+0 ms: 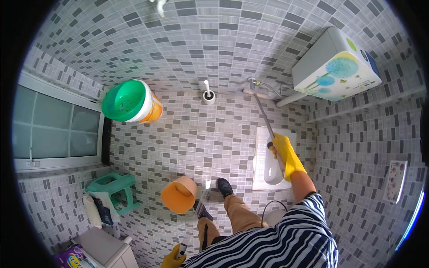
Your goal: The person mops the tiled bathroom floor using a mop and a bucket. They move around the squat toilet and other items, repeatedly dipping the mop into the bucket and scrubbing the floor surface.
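My right hand (281,147), in a yellow rubber glove, grips the grey handle of a long-handled scrub brush (264,115) above the white squat toilet (274,172). The brush's head rests at the foot of the tiled back wall, by a small valve (252,82). At the bottom edge my left hand (173,257), gloved in yellow too, is closed around a dark and white shower head (181,250), from which thin streams of water spray towards the floor near my feet. An orange bucket (179,195) stands beside my left shoe.
A toilet brush in its white holder (209,98) is by the back wall. At left are a green basin (124,100) on a white and orange bucket, a green plastic stool (125,197) and a grey cabinet (100,244). A cistern (335,72) hangs at right.
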Demonstrator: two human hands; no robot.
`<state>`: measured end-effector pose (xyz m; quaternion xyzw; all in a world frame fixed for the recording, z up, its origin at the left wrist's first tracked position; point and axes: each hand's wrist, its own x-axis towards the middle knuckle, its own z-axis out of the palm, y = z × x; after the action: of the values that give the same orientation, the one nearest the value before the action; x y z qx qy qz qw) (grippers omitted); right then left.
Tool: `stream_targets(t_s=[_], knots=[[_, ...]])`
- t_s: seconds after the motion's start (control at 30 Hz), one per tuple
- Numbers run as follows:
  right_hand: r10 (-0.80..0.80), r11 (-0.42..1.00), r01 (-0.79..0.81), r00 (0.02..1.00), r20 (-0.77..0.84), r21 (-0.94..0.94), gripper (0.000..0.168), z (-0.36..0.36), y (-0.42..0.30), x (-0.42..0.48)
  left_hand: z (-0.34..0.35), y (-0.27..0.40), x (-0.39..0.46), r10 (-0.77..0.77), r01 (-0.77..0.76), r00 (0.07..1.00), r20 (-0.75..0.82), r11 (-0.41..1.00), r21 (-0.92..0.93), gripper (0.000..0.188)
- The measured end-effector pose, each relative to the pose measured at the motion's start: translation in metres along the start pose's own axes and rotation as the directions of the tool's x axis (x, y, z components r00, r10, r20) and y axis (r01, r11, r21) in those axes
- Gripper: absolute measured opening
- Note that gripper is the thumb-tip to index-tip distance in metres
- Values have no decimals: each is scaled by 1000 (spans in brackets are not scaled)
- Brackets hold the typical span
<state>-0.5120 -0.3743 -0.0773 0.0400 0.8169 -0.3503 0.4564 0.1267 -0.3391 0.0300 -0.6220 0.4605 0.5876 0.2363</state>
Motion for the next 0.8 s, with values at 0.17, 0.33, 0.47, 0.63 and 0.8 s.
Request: stream_targets(t_s=[0.17,0.33,0.47,0.63,0.8], knots=[[215,977,-215,973,-81,7,42,9,45,47,8,14,5,97,-99,995,15,984,146,73],[286,922,-271,958,15,-276,51,-64,130,-14,6,49,13,37,-39,998,45,999,39,65],[323,859,-335,941,-97,-387,48,-102,92,-57,9,99,10,-49,48,995,81,999,21,60],[207,977,-213,968,-143,-29,42,-82,74,9,10,94,26,41,-36,995,86,998,-61,62],[197,889,-255,963,-185,-380,39,-93,182,72,-6,129,31,54,-95,986,160,959,266,62]])
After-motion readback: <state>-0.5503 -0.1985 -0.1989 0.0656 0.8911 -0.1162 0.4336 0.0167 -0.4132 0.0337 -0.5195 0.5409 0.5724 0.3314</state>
